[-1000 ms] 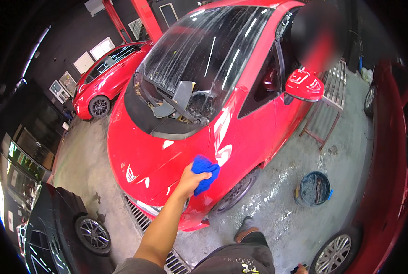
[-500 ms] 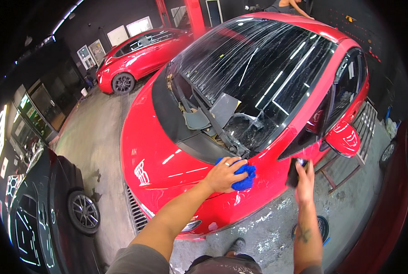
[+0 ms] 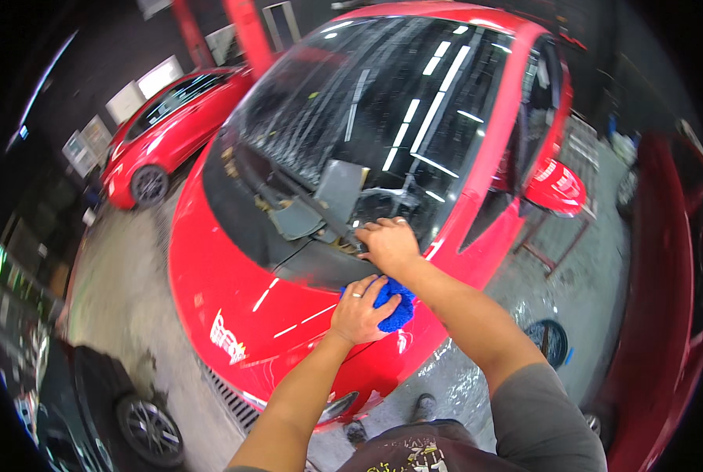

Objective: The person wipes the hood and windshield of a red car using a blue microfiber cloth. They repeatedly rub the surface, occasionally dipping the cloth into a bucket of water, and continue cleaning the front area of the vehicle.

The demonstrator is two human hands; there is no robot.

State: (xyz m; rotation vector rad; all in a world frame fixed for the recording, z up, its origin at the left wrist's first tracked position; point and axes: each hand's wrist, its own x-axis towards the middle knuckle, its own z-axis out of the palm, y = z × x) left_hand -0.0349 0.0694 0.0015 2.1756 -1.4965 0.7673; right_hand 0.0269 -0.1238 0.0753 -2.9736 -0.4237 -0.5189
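A red car (image 3: 233,291) fills the middle of the view, its nose toward the lower left and its bonnet glossy under the lights. Its large dark windscreen (image 3: 399,102) slopes away above, streaked with wet and with bright reflections. At the base of the glass lies the open black cowl area (image 3: 304,212), where grey panels and wiper parts show. A red side mirror (image 3: 556,189) juts from the car's far side at the right.

A second red car (image 3: 163,126) stands well apart at the upper left, and a dark car with a spoked wheel (image 3: 143,429) sits at the lower left corner. Part of another red body (image 3: 666,315) runs down the right edge. The concrete floor (image 3: 123,315) around them is wet, and a dark round bucket (image 3: 552,342) rests on it just to the right of the person's right arm.

The left hand (image 3: 359,311) presses down on a blue microfibre cloth (image 3: 395,307), fingers curled over it and gripping it against the bonnet near the rear edge, close to the cowl. A ring shows on one finger. The right hand (image 3: 389,242) lies just beyond it, palm down with the fingers spread flat on the cowl edge at the foot of the windscreen, holding nothing. The two hands are very near each other, the cloth lying between them.
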